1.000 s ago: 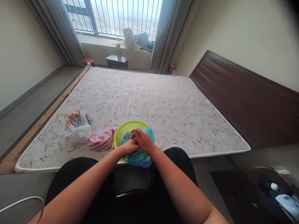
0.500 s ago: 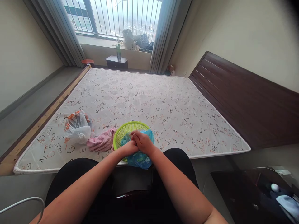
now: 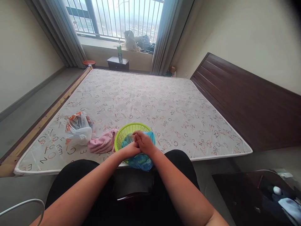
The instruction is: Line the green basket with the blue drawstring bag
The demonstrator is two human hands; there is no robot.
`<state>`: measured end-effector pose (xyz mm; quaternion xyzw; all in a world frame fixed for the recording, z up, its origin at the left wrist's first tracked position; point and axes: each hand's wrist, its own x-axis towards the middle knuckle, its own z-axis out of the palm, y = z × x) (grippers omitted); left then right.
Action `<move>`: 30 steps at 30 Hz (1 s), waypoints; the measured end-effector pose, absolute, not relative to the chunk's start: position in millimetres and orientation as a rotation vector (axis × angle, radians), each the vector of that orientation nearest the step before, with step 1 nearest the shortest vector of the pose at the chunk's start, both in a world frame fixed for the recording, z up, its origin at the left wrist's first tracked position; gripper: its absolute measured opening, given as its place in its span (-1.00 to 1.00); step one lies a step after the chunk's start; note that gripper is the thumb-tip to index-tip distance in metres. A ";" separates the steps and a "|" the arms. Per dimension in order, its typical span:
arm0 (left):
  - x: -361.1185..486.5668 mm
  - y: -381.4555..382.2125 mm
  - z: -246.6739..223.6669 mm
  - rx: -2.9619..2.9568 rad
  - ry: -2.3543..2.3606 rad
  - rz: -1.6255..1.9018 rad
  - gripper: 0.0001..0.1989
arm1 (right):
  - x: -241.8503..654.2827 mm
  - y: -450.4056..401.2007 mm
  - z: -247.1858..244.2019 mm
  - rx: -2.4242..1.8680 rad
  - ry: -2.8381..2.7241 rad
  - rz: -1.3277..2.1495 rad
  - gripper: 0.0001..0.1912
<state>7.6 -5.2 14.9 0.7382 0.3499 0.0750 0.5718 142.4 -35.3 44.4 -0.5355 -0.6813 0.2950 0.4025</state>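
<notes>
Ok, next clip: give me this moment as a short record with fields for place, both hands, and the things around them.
place: bare mattress printed with letters, window beyond
left hand: on the blue plastic bag, against the right hand
right hand: on the same bag, fingers closed at its top
bag position: half in the green basket, hanging over the mattress edge
nearby: pink cloth touching the basket's left side; white and orange plastic bag further left

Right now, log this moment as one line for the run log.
left hand: on blue plastic bag | right hand: on same bag | bag: in green basket | nearby: pink cloth
</notes>
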 end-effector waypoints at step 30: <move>7.6 -8.0 9.1 1.782 0.856 0.096 -0.79 | 143.5 -29.7 34.4 -1.465 -1.763 0.753 -0.74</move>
